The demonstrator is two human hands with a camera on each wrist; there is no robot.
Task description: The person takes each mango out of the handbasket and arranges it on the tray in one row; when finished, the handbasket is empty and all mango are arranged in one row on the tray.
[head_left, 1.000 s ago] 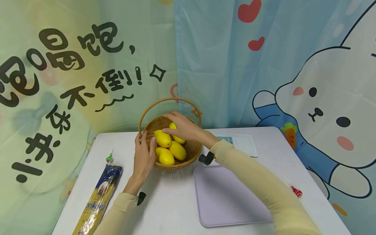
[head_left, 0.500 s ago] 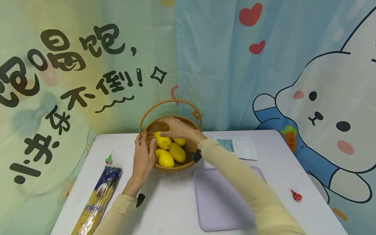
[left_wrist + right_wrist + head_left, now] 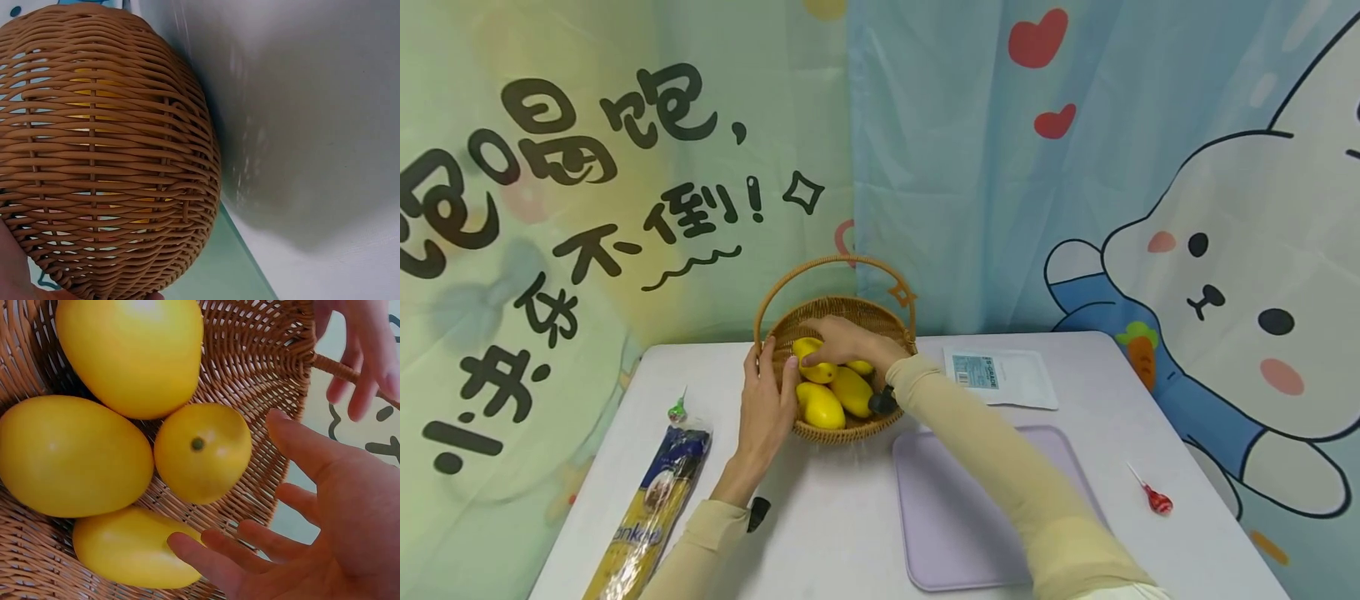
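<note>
Several yellow mangoes (image 3: pixel 821 406) lie in a woven wicker basket (image 3: pixel 865 310) with an arched handle, its opening facing me. My left hand (image 3: pixel 766 408) grips the basket's left rim, thumb over the inside. The left wrist view shows the outside of the weave (image 3: pixel 106 150). My right hand (image 3: pixel 844 343) reaches inside, above the upper-left mango (image 3: pixel 815 372). Seen from the right wrist, the right hand (image 3: pixel 350 519) has spread fingers beside a mango with a stem spot (image 3: pixel 203 453), and a fingertip overlaps the lowest mango (image 3: pixel 131 550); contact is unclear.
On the white table, a pasta packet (image 3: pixel 651 512) and a green lollipop (image 3: pixel 677 410) lie at left. A lilac mat (image 3: pixel 970 525) is under the right forearm. A white pouch (image 3: pixel 1003 379) lies behind it, a red lollipop (image 3: pixel 1157 502) at right.
My right hand has moved down and slightly left, deeper into the basket toward the upper-left mango, and its forearm has swung left. The left hand keeps its grip on the rim.
</note>
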